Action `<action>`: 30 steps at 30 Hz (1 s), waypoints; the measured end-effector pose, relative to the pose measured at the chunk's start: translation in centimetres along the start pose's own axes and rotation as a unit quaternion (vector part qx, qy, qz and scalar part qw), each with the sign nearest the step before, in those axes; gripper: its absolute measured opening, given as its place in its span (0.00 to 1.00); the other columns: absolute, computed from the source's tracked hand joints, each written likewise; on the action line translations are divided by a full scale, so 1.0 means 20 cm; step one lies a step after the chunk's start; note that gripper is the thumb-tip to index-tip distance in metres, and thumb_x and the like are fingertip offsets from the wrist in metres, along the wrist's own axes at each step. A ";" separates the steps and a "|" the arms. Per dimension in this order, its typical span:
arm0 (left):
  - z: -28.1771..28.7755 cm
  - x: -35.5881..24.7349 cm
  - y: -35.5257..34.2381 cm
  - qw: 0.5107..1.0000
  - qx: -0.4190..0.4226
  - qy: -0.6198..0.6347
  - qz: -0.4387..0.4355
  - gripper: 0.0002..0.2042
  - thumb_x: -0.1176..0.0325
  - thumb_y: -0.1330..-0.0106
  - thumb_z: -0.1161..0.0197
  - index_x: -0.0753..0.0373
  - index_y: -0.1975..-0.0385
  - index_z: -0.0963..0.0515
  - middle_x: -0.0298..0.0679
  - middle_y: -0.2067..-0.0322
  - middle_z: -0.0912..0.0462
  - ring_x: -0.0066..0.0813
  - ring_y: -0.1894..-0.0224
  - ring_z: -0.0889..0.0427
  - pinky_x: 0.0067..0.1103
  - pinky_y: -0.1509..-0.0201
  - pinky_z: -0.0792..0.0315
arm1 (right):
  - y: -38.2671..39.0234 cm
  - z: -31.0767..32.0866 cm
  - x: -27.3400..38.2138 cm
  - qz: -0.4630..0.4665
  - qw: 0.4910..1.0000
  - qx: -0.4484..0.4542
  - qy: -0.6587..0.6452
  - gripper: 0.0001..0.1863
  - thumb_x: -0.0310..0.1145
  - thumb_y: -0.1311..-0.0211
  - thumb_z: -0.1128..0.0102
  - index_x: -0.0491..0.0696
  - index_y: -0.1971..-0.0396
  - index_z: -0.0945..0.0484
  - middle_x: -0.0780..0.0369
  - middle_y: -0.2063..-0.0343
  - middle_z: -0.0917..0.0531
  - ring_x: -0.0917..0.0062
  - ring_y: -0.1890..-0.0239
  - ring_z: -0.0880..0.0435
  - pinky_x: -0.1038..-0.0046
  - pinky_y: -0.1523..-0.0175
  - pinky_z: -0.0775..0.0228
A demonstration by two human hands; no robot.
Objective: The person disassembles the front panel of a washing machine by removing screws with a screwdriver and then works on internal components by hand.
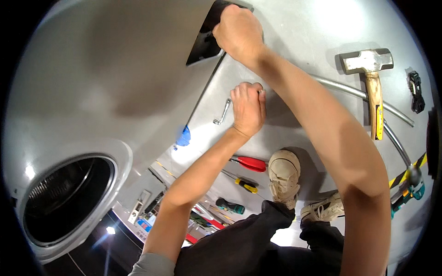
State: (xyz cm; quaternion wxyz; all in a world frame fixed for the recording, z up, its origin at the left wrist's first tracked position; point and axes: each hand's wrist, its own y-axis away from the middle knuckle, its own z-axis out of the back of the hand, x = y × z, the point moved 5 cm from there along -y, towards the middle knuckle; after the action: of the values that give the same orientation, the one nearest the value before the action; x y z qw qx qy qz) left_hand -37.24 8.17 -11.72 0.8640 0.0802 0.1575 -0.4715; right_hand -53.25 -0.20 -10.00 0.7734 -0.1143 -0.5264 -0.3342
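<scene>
My right hand [238, 32] is closed against a glossy dark panel [199, 53] at the edge of a grey washing machine [87, 92] on the left; what its curled fingers grip is hidden. Lower down, over the grey floor, my left hand [247, 108] has its fingers curled, with a small metallic glint by the thumb; I cannot make out what it holds. A small angled chrome wrench [224, 111] lies just left of that hand. A blue object [183, 136] rests near the machine's lower edge.
A sledgehammer [374, 87] crosses a metal tube [396, 112] at right, near a black object [415, 92] and a teal power tool [410, 195]. Red-handled tool [251, 163], yellow screwdriver [246, 185] and dark-teal cylinder [230, 205] lie by my shoes [283, 172]. The round door [69, 198] is lower left.
</scene>
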 end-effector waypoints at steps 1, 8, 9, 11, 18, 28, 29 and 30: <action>0.02 0.01 -0.01 0.999 -0.006 0.039 0.034 0.06 0.76 0.38 0.44 0.65 0.63 0.31 0.47 0.67 0.31 0.47 0.63 0.32 0.36 0.57 0.39 | 0.00 -0.02 -0.01 0.003 0.999 -0.030 -0.011 0.07 0.28 0.48 0.41 0.38 0.78 0.20 0.47 0.76 0.18 0.55 0.70 0.17 0.61 0.60 0.24; 0.29 0.10 -0.15 0.939 -0.070 0.223 0.251 0.05 0.73 0.33 0.44 0.69 0.67 0.27 0.39 0.73 0.25 0.27 0.72 0.27 0.23 0.65 0.31 | -0.04 -0.05 -0.03 -0.011 0.994 -0.080 -0.068 0.08 0.24 0.55 0.47 0.34 0.78 0.22 0.40 0.75 0.20 0.47 0.67 0.18 0.56 0.57 0.25; 0.32 0.10 -0.18 0.927 -0.059 0.251 0.274 0.06 0.72 0.32 0.43 0.70 0.66 0.26 0.38 0.72 0.23 0.24 0.71 0.26 0.21 0.63 0.30 | -0.04 -0.04 -0.04 -0.007 0.994 -0.087 -0.070 0.08 0.24 0.55 0.47 0.34 0.79 0.22 0.40 0.76 0.20 0.47 0.68 0.18 0.56 0.58 0.25; 0.35 0.08 -0.25 0.901 -0.065 0.310 0.296 0.07 0.72 0.32 0.42 0.71 0.64 0.25 0.37 0.71 0.21 0.21 0.69 0.23 0.18 0.60 0.27 | -0.04 -0.02 -0.05 0.001 0.992 -0.102 -0.077 0.08 0.23 0.56 0.48 0.34 0.80 0.22 0.40 0.77 0.21 0.47 0.68 0.18 0.56 0.58 0.26; 0.30 0.07 -0.40 0.833 -0.154 0.399 0.350 0.07 0.75 0.36 0.40 0.74 0.64 0.26 0.41 0.68 0.19 0.22 0.68 0.21 0.18 0.58 0.25 | -0.04 0.00 -0.03 -0.010 0.992 -0.058 -0.109 0.08 0.23 0.56 0.48 0.34 0.80 0.21 0.40 0.79 0.21 0.48 0.70 0.18 0.56 0.61 0.27; 0.15 0.09 -0.47 0.626 -0.477 0.458 0.413 0.03 0.83 0.36 0.46 0.76 0.65 0.29 0.42 0.68 0.20 0.24 0.68 0.22 0.19 0.61 0.25 | -0.04 0.02 -0.03 -0.048 0.997 0.004 -0.068 0.09 0.26 0.57 0.47 0.35 0.85 0.24 0.46 0.82 0.20 0.57 0.76 0.18 0.62 0.63 0.27; 0.16 0.08 -0.47 0.615 -0.488 0.462 0.413 0.03 0.83 0.36 0.47 0.76 0.65 0.29 0.42 0.68 0.20 0.24 0.68 0.22 0.19 0.61 0.25 | -0.04 0.02 -0.03 -0.044 0.996 -0.007 -0.071 0.09 0.26 0.57 0.47 0.34 0.85 0.24 0.46 0.82 0.20 0.58 0.76 0.18 0.62 0.63 0.27; 0.17 0.06 -0.47 0.624 -0.489 0.456 0.406 0.02 0.83 0.37 0.46 0.75 0.66 0.29 0.42 0.68 0.19 0.23 0.68 0.22 0.19 0.62 0.25 | -0.05 0.02 -0.04 -0.049 0.996 -0.004 -0.076 0.09 0.26 0.57 0.47 0.34 0.85 0.24 0.46 0.83 0.20 0.58 0.76 0.19 0.62 0.63 0.27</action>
State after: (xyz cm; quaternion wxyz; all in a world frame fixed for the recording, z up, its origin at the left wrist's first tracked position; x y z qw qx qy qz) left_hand -43.88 1.07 -8.91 0.6977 -0.0934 0.6897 0.1698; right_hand -54.35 -0.40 -10.72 0.7133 -0.1165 -0.5877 -0.3636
